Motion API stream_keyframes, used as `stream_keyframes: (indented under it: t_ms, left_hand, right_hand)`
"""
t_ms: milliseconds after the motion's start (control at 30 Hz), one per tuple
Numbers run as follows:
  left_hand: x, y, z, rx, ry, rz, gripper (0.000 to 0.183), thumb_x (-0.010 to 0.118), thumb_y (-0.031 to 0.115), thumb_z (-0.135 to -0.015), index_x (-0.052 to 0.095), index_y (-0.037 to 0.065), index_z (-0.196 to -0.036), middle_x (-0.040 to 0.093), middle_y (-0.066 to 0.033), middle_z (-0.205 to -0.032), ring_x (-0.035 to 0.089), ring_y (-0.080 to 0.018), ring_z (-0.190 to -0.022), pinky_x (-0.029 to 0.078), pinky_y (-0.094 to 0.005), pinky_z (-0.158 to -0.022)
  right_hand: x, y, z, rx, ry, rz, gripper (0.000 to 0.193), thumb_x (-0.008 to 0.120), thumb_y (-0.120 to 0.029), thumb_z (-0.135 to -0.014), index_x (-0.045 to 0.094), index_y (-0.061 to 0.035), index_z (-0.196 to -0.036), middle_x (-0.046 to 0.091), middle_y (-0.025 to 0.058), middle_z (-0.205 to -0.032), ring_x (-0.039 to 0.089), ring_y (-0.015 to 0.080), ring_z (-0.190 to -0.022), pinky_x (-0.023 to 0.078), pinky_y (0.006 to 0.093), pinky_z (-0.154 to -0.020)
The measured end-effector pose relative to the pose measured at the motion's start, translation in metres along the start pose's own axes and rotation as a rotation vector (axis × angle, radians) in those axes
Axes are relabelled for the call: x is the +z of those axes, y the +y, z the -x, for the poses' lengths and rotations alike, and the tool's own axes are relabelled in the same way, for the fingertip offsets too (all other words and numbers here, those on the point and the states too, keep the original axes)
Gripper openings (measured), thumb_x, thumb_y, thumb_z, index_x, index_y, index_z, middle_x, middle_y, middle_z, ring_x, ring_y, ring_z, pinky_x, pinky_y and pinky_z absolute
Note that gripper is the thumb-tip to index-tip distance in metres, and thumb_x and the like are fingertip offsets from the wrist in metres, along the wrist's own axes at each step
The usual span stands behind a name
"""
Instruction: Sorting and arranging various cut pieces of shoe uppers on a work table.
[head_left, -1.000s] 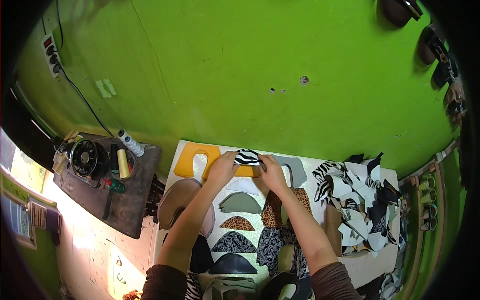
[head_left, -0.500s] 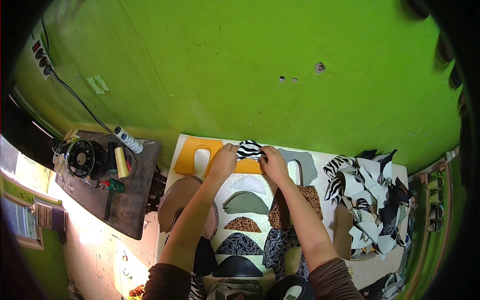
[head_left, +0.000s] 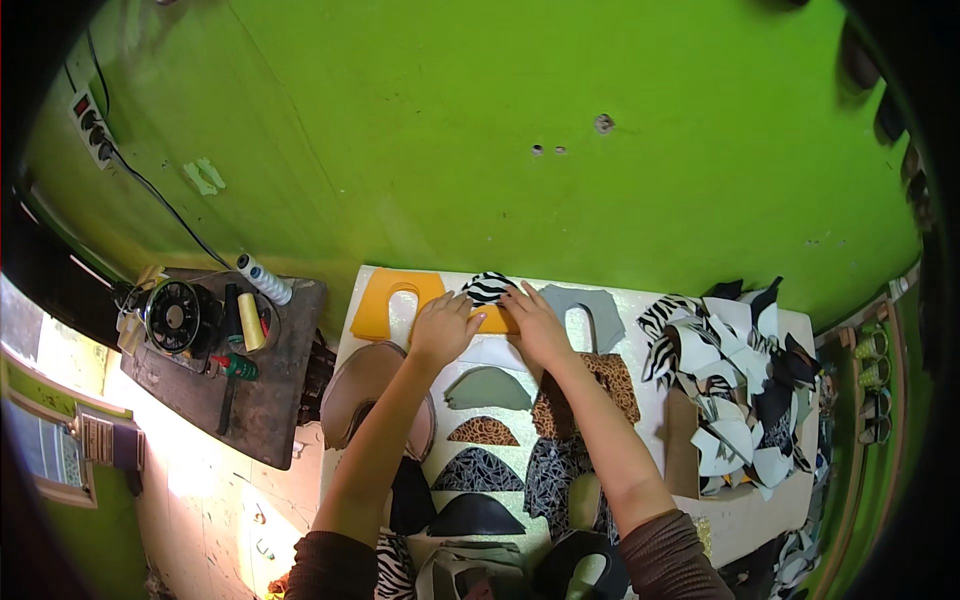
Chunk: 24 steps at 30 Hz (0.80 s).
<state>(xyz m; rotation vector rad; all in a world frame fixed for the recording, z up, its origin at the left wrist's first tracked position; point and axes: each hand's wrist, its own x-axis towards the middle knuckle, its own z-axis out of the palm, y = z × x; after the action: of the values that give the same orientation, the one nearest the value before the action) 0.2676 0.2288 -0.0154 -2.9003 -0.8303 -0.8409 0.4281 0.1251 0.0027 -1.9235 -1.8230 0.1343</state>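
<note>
A half-round zebra-print piece (head_left: 488,288) lies at the far edge of the table, curved side toward the wall. My left hand (head_left: 445,328) rests at its left end, fingers stretched out flat. On the right end lie the spread fingers of my right hand (head_left: 538,326). Just below the zebra piece, between my hands, is a yellow-orange piece (head_left: 496,322), partly covered by my fingers. To the left is a U-shaped yellow-orange piece (head_left: 372,308), and to the right a grey one (head_left: 598,310). A white half-round piece (head_left: 493,352) shows nearer me.
Half-round stacks in olive (head_left: 488,390), leopard print (head_left: 483,431), patterned black (head_left: 478,470) and plain black (head_left: 476,515) form a column. Brown U-shaped pieces (head_left: 350,395) lie left. A scrap-filled cardboard box (head_left: 683,450) stands right. A dark side table (head_left: 290,400) holds thread cones.
Both hands have let go of the zebra-print piece's ends. Their fingers have flattened out over it, and the piece now lies smoother. The view has shifted slightly.
</note>
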Motion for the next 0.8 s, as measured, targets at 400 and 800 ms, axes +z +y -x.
stream_keyframes:
  t_ms: [400, 800]
  left_hand:
    - [-0.099, 0.129, 0.064, -0.045, -0.170, 0.376, 0.021, 0.055, 0.017, -0.083, 0.059, 0.001, -0.095, 0.061, -0.0158, -0.092, 0.057, -0.0320, -0.088, 0.044, -0.0401, -0.078]
    - [-0.093, 0.348, 0.066, -0.098, -0.024, 0.610, 0.020, 0.050, 0.004, -0.081, 0.059, 0.001, -0.098, 0.060, -0.0138, -0.097, 0.055, -0.0312, -0.091, 0.042, -0.0390, -0.081]
  right_hand:
    - [-0.060, -0.068, 0.166, 0.120, 0.183, -0.655, 0.026, 0.044, 0.001, -0.083, 0.058, -0.0031, -0.105, 0.053, 0.0145, -0.114, 0.053, 0.0308, -0.104, 0.044, 0.0335, -0.086]
    - [-0.185, -0.019, 0.300, 0.034, 0.297, -0.453, 0.026, 0.048, 0.007, -0.077, 0.054, 0.0020, -0.101, 0.054, 0.0171, -0.102, 0.052, 0.0353, -0.098, 0.043, 0.0392, -0.084]
